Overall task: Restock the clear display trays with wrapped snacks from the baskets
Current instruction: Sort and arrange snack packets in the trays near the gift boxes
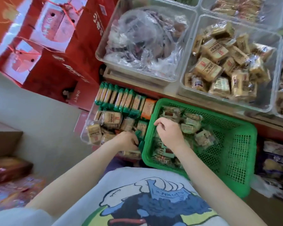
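My right hand (168, 135) reaches into the green basket (235, 154) at centre right, fingers curled over wrapped snacks (189, 126). My left hand (127, 140) grips a green packet (140, 136) at the low clear tray (84, 136).

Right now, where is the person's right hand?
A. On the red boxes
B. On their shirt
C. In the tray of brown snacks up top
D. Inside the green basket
D: the right hand reaches down among the wrapped snacks inside the green basket.
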Demonstrator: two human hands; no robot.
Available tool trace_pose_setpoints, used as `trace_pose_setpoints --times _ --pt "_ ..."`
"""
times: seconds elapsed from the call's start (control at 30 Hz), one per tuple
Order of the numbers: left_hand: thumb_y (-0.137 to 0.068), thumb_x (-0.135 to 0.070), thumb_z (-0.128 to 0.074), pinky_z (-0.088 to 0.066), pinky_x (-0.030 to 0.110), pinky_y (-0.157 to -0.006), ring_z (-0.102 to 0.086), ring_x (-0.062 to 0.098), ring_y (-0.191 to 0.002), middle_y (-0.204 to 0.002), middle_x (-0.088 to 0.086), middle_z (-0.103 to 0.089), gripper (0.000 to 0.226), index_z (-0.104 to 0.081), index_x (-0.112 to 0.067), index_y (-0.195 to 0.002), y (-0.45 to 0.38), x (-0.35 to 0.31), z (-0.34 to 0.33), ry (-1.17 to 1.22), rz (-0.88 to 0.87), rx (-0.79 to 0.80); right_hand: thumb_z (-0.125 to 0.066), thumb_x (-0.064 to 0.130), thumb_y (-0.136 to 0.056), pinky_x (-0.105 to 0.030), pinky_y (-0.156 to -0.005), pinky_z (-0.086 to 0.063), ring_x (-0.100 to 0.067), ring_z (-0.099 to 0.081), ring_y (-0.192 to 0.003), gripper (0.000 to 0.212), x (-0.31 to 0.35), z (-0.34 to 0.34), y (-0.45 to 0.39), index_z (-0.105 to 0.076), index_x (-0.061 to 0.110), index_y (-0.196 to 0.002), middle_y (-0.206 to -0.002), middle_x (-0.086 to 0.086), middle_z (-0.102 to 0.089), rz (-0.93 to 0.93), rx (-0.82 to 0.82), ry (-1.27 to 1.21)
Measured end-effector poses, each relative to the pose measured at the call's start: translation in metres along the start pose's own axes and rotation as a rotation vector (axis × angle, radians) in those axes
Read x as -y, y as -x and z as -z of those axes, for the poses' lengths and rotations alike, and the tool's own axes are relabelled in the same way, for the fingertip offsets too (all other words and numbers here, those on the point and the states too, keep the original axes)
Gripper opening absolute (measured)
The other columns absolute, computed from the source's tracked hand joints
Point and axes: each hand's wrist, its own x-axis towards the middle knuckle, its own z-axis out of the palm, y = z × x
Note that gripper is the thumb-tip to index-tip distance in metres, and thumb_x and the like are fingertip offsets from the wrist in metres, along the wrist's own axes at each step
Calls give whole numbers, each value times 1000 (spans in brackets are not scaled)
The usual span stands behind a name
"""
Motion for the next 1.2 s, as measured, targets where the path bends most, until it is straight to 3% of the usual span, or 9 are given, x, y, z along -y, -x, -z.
trace_pose_setpoints --times 0.13,0.3,0.43,0.53,0.6,0.7,0.87,1.07,1.2 --pt "-76 -43 -76 -46 42 -98 -44 33 -128 -138 9 -50 75 -49 -25 -143 -8 19 -32 -361 -63 92 -44 11 -100 -33 -59 -43 -15 -53 -58 26 0 -12 6 -69 15 -107 -85 -4 -68 -69 106 52" --pt "-83 -32 -68 -55 37 -80 -62 27 -99 -113 5 -68 38 -68 -17 -119 -5 24 -17 -215 -46 -26 -43 12 -102 -28 -52 -35 -15 -46 -52 26 -4 -5 5 -68 18 -105 -74 -1 -64 -165 98 -7" --pt "-94 -34 -64 -55 27 -70 -68 16 -85 -105 -6 -68 36 -61 -18 -126 14 28 22 458 54 -154 -44 11 -101 -39 -63 -51 -24 -60 -64 26 -1 2 0 -68 20 -98 -85 -6 -70 -252 21 -177" --pt "-93 -32 -67 -60 30 -79 -74 20 -92 -107 8 -75 43 -61 -3 -124 27 12 48 1266 27 -201 -45 16 -104 -43 -79 -58 -24 -69 -77 22 17 10 -4 -67 12 -108 -99 -18 -71 -425 52 -607" --pt "-97 -28 -62 -59 30 -78 -74 20 -92 -106 11 -76 35 -63 -3 -121 30 -9 60 1451 -48 -244 -48 24 -106 -43 -80 -59 -25 -71 -82 25 33 17 -4 -61 9 -120 -108 -18 -70 -463 130 -854" --pt "-97 -29 -62 -56 35 -86 -72 25 -99 -106 11 -76 31 -68 -7 -117 32 -50 70 1395 -171 -237 -53 30 -104 -40 -80 -61 -23 -73 -92 27 49 29 1 -56 12 -125 -117 -12 -69 -350 135 -941" --pt "-90 -49 -63 -55 40 -89 -70 21 -102 -104 1 -76 35 -72 -24 -113 31 -105 92 1179 -259 -325 -64 23 -98 -23 -64 -58 -12 -71 -90 19 48 81 2 -63 15 -115 -106 -1 -71 -206 -236 -737" --pt "-102 -22 -50 -55 35 -81 -70 18 -84 -97 5 -75 21 -70 -20 -109 21 -117 113 1130 -216 -407 -61 15 -99 -35 -76 -61 -20 -71 -78 19 11 182 -42 -61 4 -114 -101 -11 -73 -348 -618 -1115" --pt "-101 -21 -50 -55 34 -78 -68 16 -80 -93 4 -74 22 -70 -16 -109 9 -92 99 1060 -98 -446 -59 16 -98 -29 -55 -59 -21 -71 -61 30 -8 202 -58 -54 -1 -122 -99 -20 -70 -492 -693 -943"
